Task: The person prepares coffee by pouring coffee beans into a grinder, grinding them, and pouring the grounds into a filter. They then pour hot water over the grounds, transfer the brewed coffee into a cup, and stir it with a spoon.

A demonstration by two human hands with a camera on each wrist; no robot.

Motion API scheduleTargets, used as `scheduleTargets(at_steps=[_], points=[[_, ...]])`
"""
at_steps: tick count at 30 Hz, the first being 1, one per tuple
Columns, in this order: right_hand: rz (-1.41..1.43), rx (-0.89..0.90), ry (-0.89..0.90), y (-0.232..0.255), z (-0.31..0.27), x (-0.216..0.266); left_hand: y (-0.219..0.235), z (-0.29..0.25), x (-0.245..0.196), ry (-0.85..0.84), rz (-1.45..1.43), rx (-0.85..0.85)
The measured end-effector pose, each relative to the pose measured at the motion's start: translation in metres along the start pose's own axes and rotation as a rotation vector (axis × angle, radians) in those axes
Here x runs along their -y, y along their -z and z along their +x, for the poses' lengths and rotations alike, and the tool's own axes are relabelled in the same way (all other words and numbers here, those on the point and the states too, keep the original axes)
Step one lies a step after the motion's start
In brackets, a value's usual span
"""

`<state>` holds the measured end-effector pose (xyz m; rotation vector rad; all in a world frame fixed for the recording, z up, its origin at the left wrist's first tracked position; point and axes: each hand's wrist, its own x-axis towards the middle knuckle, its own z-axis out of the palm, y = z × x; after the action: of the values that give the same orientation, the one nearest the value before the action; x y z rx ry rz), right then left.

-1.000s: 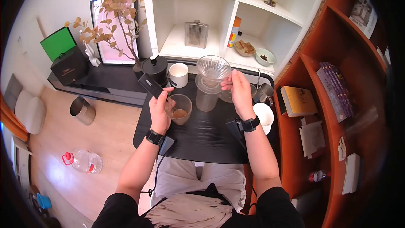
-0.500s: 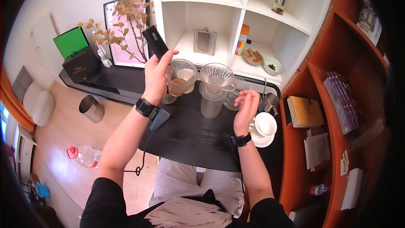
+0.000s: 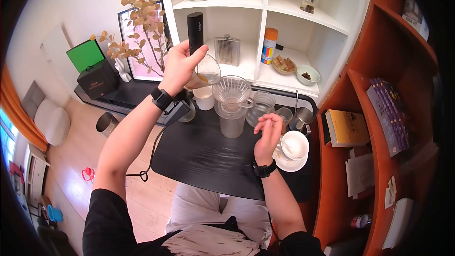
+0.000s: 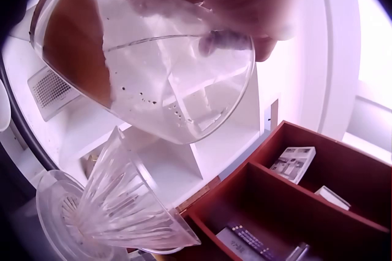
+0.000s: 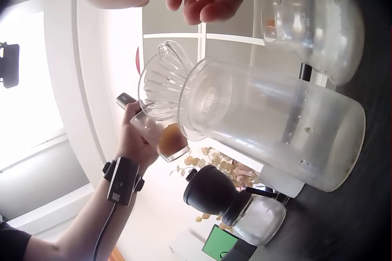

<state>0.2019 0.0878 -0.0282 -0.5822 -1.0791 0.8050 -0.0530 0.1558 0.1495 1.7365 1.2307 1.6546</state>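
High over the back of the black table, my left hand (image 3: 179, 68) grips a clear glass cup (image 4: 162, 99), and a black cylindrical device (image 3: 195, 31) stands up out of the same fist. Brown liquid (image 4: 76, 37) lies in the base end of the tilted cup, whose mouth faces the ribbed glass dripper (image 3: 231, 96). That dripper sits on a frosted cylindrical vessel (image 3: 232, 125), just right of the cup. My right hand (image 3: 267, 140) holds nothing; its fingers bend loosely between the vessel and a white cup on its saucer (image 3: 294, 165).
Behind the vessel stand a white mug (image 3: 204, 100), a clear glass pot (image 3: 259, 106) and a metal pitcher (image 3: 301, 118). A black-topped grinder (image 5: 214, 195) is at the left rear. White shelves (image 3: 227, 4) rise at the back, a brown bookcase (image 3: 339, 128) on the right.
My left hand has lifted the glass cup and black device up and away, tipping the cup toward the dripper. My right hand has left the dripper and dropped back beside the white cup.
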Motion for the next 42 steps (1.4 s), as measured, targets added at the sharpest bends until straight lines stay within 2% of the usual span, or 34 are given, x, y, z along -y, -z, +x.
scheduleTargets(at_steps=[11,19,25,29,35,37,40,42], points=[[0.033,0.040,-0.051,-0.001,-0.004,-0.002,-0.019,0.002,-0.018,-0.050,0.173,0.096],[0.023,0.055,-0.050,-0.001,-0.004,-0.003,-0.029,-0.002,-0.039,-0.130,0.435,0.170],[0.025,0.060,-0.058,0.000,-0.005,-0.003,-0.036,-0.003,-0.041,-0.248,0.465,0.182],[0.014,0.061,-0.060,-0.001,-0.005,-0.001,-0.040,-0.007,-0.058,-0.240,0.510,0.196],[-0.004,0.049,-0.059,-0.001,-0.004,-0.001,-0.045,-0.005,-0.052,-0.401,0.556,0.213],[0.000,0.048,-0.058,-0.001,-0.004,-0.002,-0.045,-0.004,-0.048,-0.556,0.612,0.233],[-0.005,0.048,-0.058,-0.001,-0.004,-0.001,-0.046,0.000,-0.038,-0.649,0.697,0.233],[-0.003,0.048,-0.058,-0.001,-0.005,0.000,-0.045,0.001,-0.036,-0.654,0.709,0.256]])
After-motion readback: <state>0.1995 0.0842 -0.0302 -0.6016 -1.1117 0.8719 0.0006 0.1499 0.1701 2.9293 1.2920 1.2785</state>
